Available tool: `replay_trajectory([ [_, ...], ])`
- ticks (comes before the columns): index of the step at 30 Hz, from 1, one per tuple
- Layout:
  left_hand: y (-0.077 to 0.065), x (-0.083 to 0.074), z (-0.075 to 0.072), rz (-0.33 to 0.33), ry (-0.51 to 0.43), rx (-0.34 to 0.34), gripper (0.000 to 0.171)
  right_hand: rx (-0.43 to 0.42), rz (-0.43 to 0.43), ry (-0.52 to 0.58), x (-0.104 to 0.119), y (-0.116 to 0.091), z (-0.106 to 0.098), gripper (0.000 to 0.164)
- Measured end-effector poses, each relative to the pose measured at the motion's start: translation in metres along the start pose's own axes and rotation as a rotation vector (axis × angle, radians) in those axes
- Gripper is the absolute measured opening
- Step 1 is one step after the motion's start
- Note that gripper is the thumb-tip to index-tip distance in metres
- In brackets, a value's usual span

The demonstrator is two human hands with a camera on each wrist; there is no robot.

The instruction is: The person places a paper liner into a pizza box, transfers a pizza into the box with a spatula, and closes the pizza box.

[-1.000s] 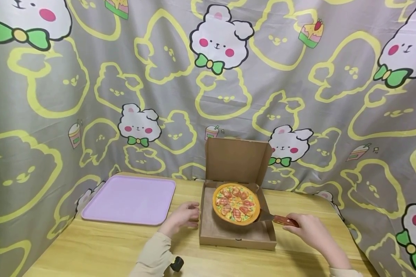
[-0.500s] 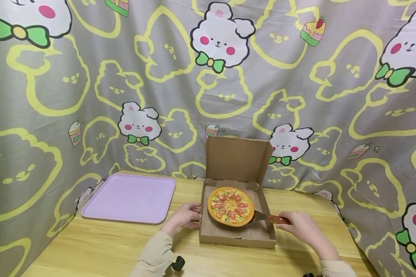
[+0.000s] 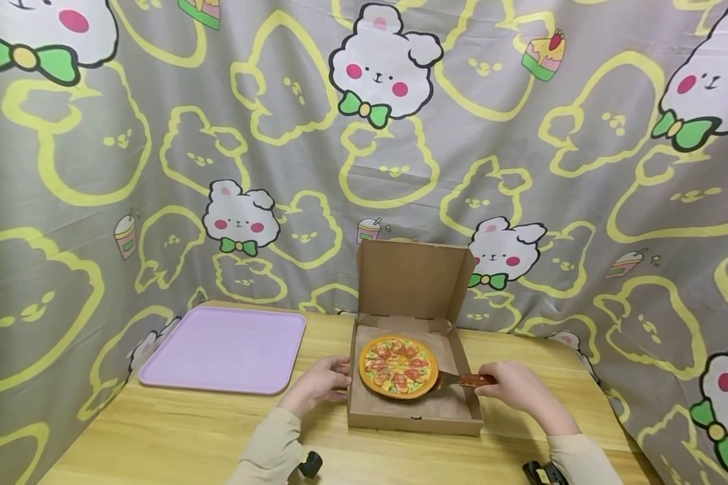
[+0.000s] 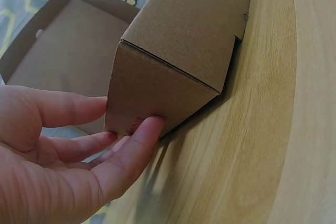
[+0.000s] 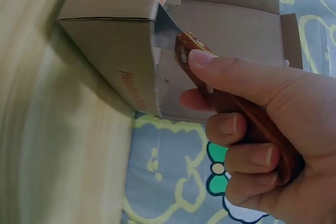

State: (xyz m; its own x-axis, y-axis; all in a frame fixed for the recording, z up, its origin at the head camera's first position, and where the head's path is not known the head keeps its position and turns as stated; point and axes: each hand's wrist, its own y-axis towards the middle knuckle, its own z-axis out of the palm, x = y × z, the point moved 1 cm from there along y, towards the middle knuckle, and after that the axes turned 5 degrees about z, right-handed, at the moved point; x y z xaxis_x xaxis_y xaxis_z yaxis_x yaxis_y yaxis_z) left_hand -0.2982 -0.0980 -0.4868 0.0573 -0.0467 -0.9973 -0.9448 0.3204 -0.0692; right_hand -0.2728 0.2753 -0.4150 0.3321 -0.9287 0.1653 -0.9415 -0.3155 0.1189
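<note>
A round toy-like pizza (image 3: 398, 367) with an orange rim lies low in the open cardboard pizza box (image 3: 414, 423), near its left side. My right hand (image 3: 516, 387) grips the wooden handle of a pizza server (image 5: 231, 100), fingers curled round it and thumb along the top. The server's metal blade (image 3: 451, 378) runs over the box's right wall and reaches the pizza's right edge, its tip hidden beneath. On the other side, my left hand (image 3: 320, 384) has its fingertips and thumb at the box's left wall, fingers loosely extended, as the left wrist view shows.
A lilac tray (image 3: 224, 350) lies on the wooden table (image 3: 176, 431) left of the box. The box lid (image 3: 414, 279) stands raised at the back. Behind the table hangs a grey patterned curtain (image 3: 303, 162), also along both sides.
The pizza has moved left and settled lower in the box. My right hand and the server have shifted left with it. The left hand stays by the box wall.
</note>
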Motion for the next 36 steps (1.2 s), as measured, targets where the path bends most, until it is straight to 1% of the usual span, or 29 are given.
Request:
replay_trajectory([
  [3,0.0,0.001,0.0,0.0,0.0,-0.003,0.061,0.021,-0.02,0.013,0.003,0.003,-0.005,0.02],
  [6,0.0,0.003,0.0,0.002,-0.001,-0.001,0.061,0.061,-0.029,0.029,0.005,0.007,-0.01,0.018],
  [13,0.001,0.002,0.0,0.007,-0.006,-0.003,0.062,0.154,-0.129,0.108,0.001,0.021,-0.026,0.013],
  [16,0.0,0.002,0.0,0.008,-0.006,-0.003,0.062,0.182,-0.146,0.115,0.001,0.029,-0.034,0.012],
  [19,0.0,0.002,0.0,0.004,-0.005,-0.006,0.062,0.195,-0.145,0.083,0.004,0.036,-0.042,0.012],
  [26,0.0,0.002,0.0,-0.004,-0.002,-0.007,0.061,0.265,-0.083,-0.012,0.02,0.055,-0.063,0.012],
  [31,-0.001,0.002,0.0,0.001,0.004,-0.001,0.061,0.285,-0.099,-0.072,0.031,0.062,-0.078,0.014],
  [36,-0.001,0.002,-0.002,0.014,0.003,0.012,0.061,0.311,-0.108,-0.086,0.044,0.064,-0.091,0.011],
])
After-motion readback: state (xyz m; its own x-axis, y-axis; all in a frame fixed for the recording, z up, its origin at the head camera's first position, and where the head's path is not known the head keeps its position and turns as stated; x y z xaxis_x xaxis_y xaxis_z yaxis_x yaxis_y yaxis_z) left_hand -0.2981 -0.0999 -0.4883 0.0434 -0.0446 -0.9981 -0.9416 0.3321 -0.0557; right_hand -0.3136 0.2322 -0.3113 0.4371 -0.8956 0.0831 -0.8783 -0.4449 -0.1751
